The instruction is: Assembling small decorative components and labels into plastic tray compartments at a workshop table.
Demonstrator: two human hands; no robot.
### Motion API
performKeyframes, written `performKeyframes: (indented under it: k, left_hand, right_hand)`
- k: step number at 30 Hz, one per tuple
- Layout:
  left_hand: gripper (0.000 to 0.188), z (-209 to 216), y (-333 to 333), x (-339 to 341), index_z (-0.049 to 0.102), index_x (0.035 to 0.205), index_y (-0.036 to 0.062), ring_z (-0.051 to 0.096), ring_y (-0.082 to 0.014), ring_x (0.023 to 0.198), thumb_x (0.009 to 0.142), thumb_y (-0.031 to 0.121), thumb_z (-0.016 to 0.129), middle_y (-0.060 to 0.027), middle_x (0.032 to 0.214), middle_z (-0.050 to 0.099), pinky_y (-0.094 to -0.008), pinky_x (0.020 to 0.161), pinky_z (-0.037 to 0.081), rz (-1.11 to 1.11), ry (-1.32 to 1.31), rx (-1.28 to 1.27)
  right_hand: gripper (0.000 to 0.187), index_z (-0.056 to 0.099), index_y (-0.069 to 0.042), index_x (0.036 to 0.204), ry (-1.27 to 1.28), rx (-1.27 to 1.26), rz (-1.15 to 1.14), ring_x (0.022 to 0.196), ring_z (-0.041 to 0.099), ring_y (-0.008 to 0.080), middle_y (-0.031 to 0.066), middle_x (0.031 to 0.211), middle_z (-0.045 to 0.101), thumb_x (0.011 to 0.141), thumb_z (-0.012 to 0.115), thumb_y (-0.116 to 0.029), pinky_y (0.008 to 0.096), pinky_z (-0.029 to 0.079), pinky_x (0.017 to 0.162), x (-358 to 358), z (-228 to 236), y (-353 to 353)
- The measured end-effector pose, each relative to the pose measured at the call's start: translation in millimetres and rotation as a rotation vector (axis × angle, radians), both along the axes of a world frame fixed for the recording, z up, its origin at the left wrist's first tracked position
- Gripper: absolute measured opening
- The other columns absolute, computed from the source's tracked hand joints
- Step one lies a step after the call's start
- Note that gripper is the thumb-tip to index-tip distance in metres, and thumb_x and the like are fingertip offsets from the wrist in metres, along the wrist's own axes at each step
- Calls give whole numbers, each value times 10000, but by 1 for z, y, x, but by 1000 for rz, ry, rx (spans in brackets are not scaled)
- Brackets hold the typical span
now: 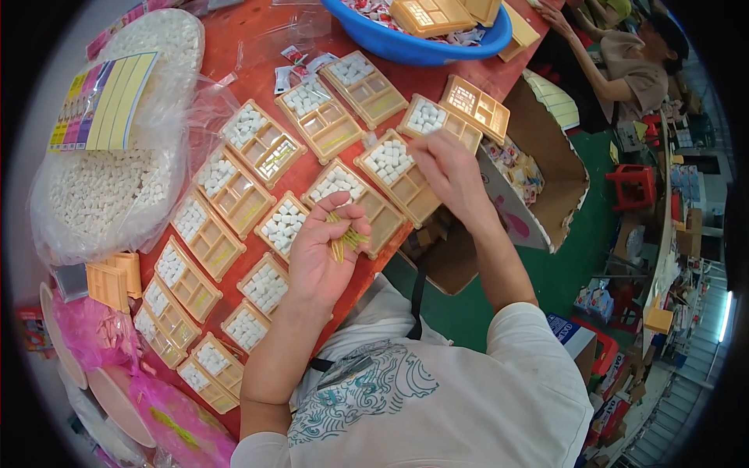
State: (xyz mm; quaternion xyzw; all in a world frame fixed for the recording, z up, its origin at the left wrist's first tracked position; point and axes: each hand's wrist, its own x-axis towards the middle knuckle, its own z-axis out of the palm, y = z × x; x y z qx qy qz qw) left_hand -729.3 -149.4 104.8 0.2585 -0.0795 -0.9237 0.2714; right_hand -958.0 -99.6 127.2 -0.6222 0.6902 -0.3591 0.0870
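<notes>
My left hand (321, 253), palm up with curled fingers, holds a bunch of thin yellow-green sticks (340, 236). My right hand (454, 173) has its fingers pinched together above the right side of a tan compartment tray (411, 189); whatever is between the fingertips is too small to make out. White pellets (388, 161) fill that tray's far compartment. Another tan tray (376, 221) lies partly behind my left hand, also with white pellets in its far part. Farther left, trays such as this one (211, 238) show yellow-green sticks in a small compartment.
Rows of tan trays cover the red table (257, 66). A clear bag of white pellets (101, 187) lies at the left. A blue basin (421, 51) with packets and trays stands at the far side. Cardboard boxes (558, 168) sit beyond the right edge. A person (636, 74) works at the upper right.
</notes>
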Motion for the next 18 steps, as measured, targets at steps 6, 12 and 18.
performKeyframes:
  k: [6,12,18]
  left_hand:
    - [298,2,22,-14,496,1151,20,622,-261,871,861,-39,463,-154,1064,609,-377,726,528,18,-2,15]
    - [295,1,47,-18,494,1154,13,622,-281,940,866,-48,468,-167,1138,591,-399,802,540,49,-10,50]
    - [262,-3,65,-13,496,1141,8,618,-309,1007,883,-34,472,-181,1146,594,-412,842,534,75,-22,88]
  right_hand:
    - [141,605,9,933,-400,180,58,764,562,174,87,839,560,848,599,-103,277,452,690,51,19,69]
    - [116,617,-15,911,-459,68,19,740,605,276,131,806,574,837,617,-105,348,475,639,80,8,86]
    - [42,562,21,854,-413,75,-9,675,537,159,86,798,542,834,586,-7,257,435,591,76,3,97]
